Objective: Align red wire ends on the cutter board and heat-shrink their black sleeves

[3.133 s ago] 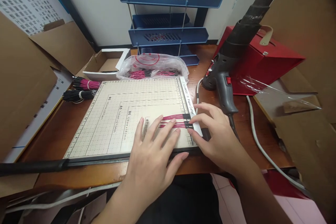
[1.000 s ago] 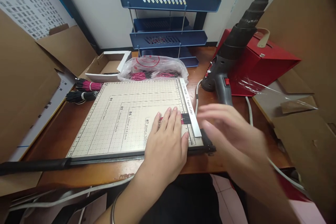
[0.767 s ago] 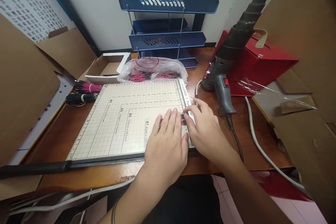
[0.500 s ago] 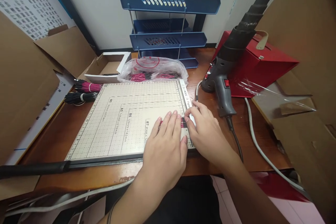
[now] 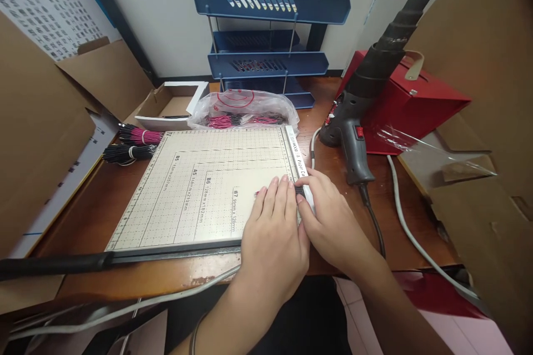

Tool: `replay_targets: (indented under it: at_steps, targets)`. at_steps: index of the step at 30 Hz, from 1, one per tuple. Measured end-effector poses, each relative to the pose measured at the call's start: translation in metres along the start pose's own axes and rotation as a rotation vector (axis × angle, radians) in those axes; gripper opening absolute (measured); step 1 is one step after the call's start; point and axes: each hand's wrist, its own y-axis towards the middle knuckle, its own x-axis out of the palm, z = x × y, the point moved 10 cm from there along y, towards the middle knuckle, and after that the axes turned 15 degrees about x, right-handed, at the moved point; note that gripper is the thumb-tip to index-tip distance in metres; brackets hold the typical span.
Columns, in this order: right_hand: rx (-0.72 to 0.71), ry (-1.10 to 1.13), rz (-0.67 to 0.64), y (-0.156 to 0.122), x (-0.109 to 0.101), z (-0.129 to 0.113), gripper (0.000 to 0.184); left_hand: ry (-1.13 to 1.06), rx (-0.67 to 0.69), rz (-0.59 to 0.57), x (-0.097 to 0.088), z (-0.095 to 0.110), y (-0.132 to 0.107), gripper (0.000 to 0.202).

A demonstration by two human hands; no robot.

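A cream paper cutter (image 5: pixel 227 150) with printed grid lines and paper sizes lies on the wooden desk. My left hand (image 5: pixel 275 233) rests flat on its near right part, fingers stretched out and lying over a small bunch of pink and black wires (image 5: pixel 298 191). Most of that bunch is hidden under the palm and fingers. At the white strip (image 5: pixel 296 150) along the board's right edge, my right hand (image 5: pixel 333 216) has its thumb and index finger curled together at the bunch's black ends. The two hands touch or nearly touch.
The cutter's black handle (image 5: pixel 58 265) sticks out at the left. Tied bundles of pink wires (image 5: pixel 145 136) and black wires (image 5: pixel 127 154) lie beyond. A plastic bag (image 5: pixel 250 102) of wires sits behind, a heat gun (image 5: pixel 358 111) and red box (image 5: pixel 416 105) at the right.
My left hand has slid to the right with its fingers flat, covering more of the wires and coming up against the right hand. The right hand has shifted only slightly.
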Motion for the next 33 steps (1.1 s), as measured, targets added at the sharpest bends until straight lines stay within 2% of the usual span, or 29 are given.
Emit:
replay_targets:
  at_steps: [6,13,17,22,27,30,33]
  targets:
    - [0.038,0.021,-0.011,0.001,0.002,0.002,0.026,0.003,-0.04,0.012,0.001,0.0,-0.001,0.056]
    - [0.108,0.18,0.0,0.003,-0.002,0.01,0.032,-0.028,-0.06,0.009,0.003,0.001,0.0,0.056]
    - [0.169,0.302,0.046,0.003,-0.01,0.019,0.033,-0.045,-0.04,-0.018,0.006,0.003,0.002,0.057]
    - [0.193,0.324,0.119,0.003,-0.015,0.023,0.028,-0.058,-0.041,-0.021,0.009,0.007,0.007,0.056]
    - [0.145,0.294,0.166,0.001,-0.02,0.023,0.029,-0.055,-0.051,0.031,-0.008,0.003,-0.002,0.057]
    - [0.14,0.254,0.169,0.001,-0.021,0.022,0.029,-0.018,-0.113,0.064,-0.025,-0.014,-0.019,0.059]
    - [0.121,0.195,0.169,0.005,-0.02,0.015,0.031,0.023,-0.141,0.065,-0.033,-0.031,-0.033,0.059]
